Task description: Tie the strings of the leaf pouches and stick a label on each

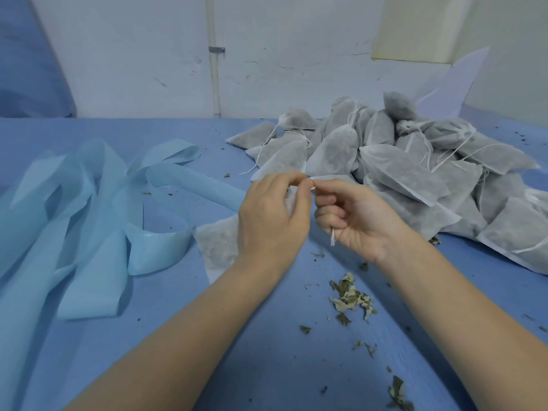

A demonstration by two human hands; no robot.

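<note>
The fingertips of both hands meet just above the pouch, pinching its white drawstring (332,239): the left hand (271,222) nips it between thumb and forefinger, and the right hand (354,218) curls round it, a loose end hanging below the palm. The leaf pouch (215,250) lies on the blue table cover (267,351), mostly hidden under the left hand. To tie well, the person should probably draw both ends evenly until the neck puckers shut, then seat the knot close so no leaf escapes. Untied pouches are heaped (415,161) to the right; pale blue backing strips (98,221) curl to the left; spilled dried leaves (353,298) lie near the wrists.
</note>
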